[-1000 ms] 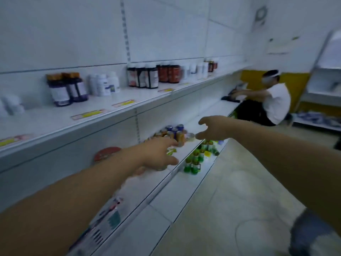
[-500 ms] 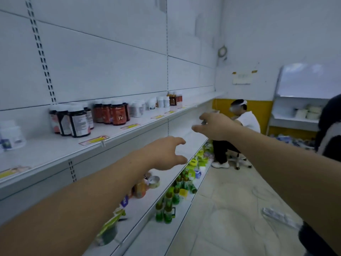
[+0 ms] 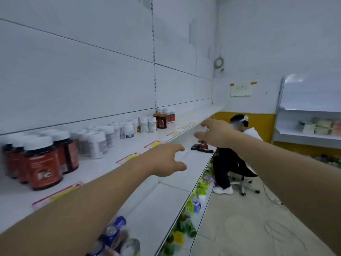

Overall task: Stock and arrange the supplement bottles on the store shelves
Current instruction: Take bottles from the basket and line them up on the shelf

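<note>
White wall (image 3: 276, 43), yellow lower band (image 3: 262, 124), pale floor (image 3: 239, 228), swivel chair (image 3: 245, 184).

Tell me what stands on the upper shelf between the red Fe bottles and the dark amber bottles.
The head view shows rows of white bottles filling the stretch between the red Fe bottles and the dark amber bottles.

On the shelf (image 3: 103, 167) the red bottles (image 3: 43, 163) are smeared by blur with barely legible labels, the white bottles (image 3: 97, 145) farther along it are unreadable, and below it the cans (image 3: 114, 235) are blurred and cut by the bottom edge, the green bottles (image 3: 190, 230) half hidden under its lip.
</note>
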`<state>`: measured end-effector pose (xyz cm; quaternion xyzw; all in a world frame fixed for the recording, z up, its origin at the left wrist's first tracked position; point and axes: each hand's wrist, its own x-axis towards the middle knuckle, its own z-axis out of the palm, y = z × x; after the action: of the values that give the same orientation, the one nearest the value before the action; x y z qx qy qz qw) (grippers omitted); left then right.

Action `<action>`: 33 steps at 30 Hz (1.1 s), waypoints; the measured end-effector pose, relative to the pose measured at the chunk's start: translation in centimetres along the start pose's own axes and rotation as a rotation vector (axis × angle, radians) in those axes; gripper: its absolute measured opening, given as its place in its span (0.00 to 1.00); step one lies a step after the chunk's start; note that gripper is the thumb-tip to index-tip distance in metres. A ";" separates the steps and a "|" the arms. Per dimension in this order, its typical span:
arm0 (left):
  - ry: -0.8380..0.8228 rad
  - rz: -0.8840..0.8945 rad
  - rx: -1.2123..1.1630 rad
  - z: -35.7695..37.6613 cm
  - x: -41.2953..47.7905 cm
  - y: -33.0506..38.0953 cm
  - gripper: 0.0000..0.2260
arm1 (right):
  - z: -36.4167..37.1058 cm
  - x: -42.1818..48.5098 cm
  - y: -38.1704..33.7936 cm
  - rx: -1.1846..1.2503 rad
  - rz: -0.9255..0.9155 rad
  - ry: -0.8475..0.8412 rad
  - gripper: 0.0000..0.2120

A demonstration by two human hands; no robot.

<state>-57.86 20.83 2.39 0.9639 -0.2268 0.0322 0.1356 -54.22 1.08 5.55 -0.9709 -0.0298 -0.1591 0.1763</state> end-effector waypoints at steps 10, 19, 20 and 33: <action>0.112 -0.137 0.025 3.4 23.7 -0.6 0.28 | 3.4 21.9 12.4 0.090 -0.114 -0.040 0.30; 0.208 -0.324 0.031 3.8 38.4 -3.6 0.28 | 6.8 39.2 15.5 0.143 -0.274 -0.133 0.30; 0.221 -0.346 0.026 4.0 39.9 -4.3 0.28 | 7.8 41.0 15.6 0.144 -0.291 -0.143 0.30; 0.361 -0.596 -0.023 4.0 55.3 -13.9 0.22 | 17.7 62.5 13.4 0.250 -0.564 -0.255 0.30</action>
<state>-2.15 7.96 1.93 0.9650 0.0918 0.1584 0.1880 11.80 -5.16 5.34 -0.9074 -0.3384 -0.0738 0.2379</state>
